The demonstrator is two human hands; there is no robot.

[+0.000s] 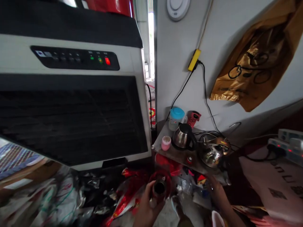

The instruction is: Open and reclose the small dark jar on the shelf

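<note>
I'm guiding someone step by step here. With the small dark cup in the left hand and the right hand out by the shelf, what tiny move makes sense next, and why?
Probably hold the cup level in the left hand: its open mouth faces up. The right hand is at the shelf edge below the kettle, its grip blurred.

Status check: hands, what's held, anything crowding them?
Left hand gripping a small dark open-topped container. Right hand reaching into clutter under the shelf, hold unclear. Red wrappers and foil bags crowd both.
</note>
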